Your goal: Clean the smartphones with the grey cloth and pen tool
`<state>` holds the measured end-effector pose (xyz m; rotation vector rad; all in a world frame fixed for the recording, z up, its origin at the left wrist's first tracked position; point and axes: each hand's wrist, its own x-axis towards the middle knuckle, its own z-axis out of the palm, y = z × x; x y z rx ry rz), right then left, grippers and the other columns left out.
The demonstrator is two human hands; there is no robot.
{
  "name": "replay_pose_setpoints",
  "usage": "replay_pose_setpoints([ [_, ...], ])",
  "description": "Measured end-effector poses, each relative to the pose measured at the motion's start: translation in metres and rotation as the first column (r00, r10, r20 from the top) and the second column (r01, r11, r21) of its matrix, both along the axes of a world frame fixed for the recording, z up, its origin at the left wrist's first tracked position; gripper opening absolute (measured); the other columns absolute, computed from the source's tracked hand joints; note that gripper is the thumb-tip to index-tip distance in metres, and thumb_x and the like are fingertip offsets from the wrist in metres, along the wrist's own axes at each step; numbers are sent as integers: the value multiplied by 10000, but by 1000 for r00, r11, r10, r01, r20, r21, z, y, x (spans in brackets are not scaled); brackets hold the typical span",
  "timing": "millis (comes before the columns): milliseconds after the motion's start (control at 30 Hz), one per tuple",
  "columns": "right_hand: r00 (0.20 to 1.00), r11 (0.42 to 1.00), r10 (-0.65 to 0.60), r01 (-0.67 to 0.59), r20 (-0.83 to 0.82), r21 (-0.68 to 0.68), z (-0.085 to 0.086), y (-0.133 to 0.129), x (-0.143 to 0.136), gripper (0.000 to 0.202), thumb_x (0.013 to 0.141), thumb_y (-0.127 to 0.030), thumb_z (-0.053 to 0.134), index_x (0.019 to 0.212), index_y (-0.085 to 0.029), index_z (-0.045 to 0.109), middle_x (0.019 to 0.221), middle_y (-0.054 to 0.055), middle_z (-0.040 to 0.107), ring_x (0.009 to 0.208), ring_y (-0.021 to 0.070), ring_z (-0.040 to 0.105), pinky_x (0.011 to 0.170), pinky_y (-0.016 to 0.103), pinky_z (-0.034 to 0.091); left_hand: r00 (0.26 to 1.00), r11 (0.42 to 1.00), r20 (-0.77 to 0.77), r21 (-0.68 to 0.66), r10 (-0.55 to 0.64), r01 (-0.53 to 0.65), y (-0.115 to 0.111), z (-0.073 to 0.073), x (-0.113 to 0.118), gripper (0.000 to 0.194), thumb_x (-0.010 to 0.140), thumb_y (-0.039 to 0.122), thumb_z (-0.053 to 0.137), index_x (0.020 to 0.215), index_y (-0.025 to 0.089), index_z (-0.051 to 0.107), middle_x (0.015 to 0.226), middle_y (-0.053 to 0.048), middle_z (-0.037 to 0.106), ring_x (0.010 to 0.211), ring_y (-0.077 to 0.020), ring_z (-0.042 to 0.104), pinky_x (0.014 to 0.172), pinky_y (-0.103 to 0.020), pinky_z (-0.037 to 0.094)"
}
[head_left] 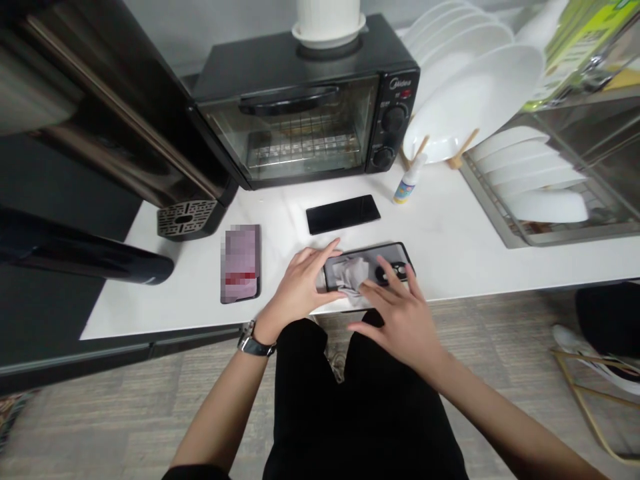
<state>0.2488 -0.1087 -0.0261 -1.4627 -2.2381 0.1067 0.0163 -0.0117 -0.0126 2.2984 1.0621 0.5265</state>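
Observation:
A phone with a dark-edged case and round camera lenses (pixel 389 257) lies near the counter's front edge. My left hand (pixel 306 279) grips its left end between thumb and fingers. On the phone's back rests a crumpled pale cloth or tissue (pixel 351 272). My right hand (pixel 400 312) is over the phone's lower right part, fingers spread, with fingertips at the cloth's right edge and near the lenses. Behind it lies a black phone (pixel 343 214), screen up. Left of my left hand is another phone (pixel 241 263), its surface partly pixelated. A small spray bottle (pixel 407 182) stands at the back right.
A black toaster oven (pixel 305 113) with a white pot on top stands behind. A drip tray (pixel 186 219) and a dark cylinder (pixel 90 250) are at left. White plates (pixel 475 93) and a dish rack (pixel 500 220) stand at right.

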Motion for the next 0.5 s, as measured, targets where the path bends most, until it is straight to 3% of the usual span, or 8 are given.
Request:
replay_pose_setpoints([
  [100,987,988,-139,133,84,74,0,-3,43,573,1029,-675,506,1295,-203,692,1303,115,772,1568,430,374,1268,741,207,1000,1000,8,11,1,-1,-1,0,1,1075,825,369,899,1683,334,252,1523,-53,633,1269,-314,557,1151,-490,407],
  [167,970,972,-223,214,101,95,-2,3,47,578,1044,-665,473,1298,-192,687,1288,133,772,1576,453,347,1248,775,205,1000,1000,11,16,-4,4,-1,0,1,1069,831,370,895,1682,340,249,1523,-49,635,1269,-309,556,1146,-485,410],
  [233,962,963,-261,254,75,91,-6,12,29,638,1032,-694,466,1307,-159,678,1307,179,755,1574,463,346,1243,765,233,1000,1000,13,13,-5,5,-1,0,1,1055,836,394,889,1680,341,257,1525,-50,633,1281,-310,552,1147,-485,412],
  [333,969,965,-247,247,-9,87,-11,23,-23,757,979,-776,482,1259,-104,689,1299,262,735,1554,463,387,1252,723,266,1000,1000,18,2,6,-6,0,0,2,1000,847,402,873,1665,314,306,1505,-66,644,1297,-315,551,1151,-482,417],
  [433,992,994,-91,97,-92,58,-11,24,-67,810,948,-824,482,1196,-86,707,1314,267,727,1560,424,394,1281,657,281,1000,1000,-4,2,29,-29,0,1,2,922,866,284,828,1651,276,344,1468,-85,654,1261,-305,576,1137,-467,434],
  [500,993,1000,0,3,-120,21,-8,19,-73,793,947,-815,503,1203,-93,706,1325,237,732,1567,392,393,1295,626,281,999,999,-18,-1,32,-33,0,1,2,922,864,241,807,1656,269,334,1472,-85,647,1261,-302,577,1144,-463,428],
])
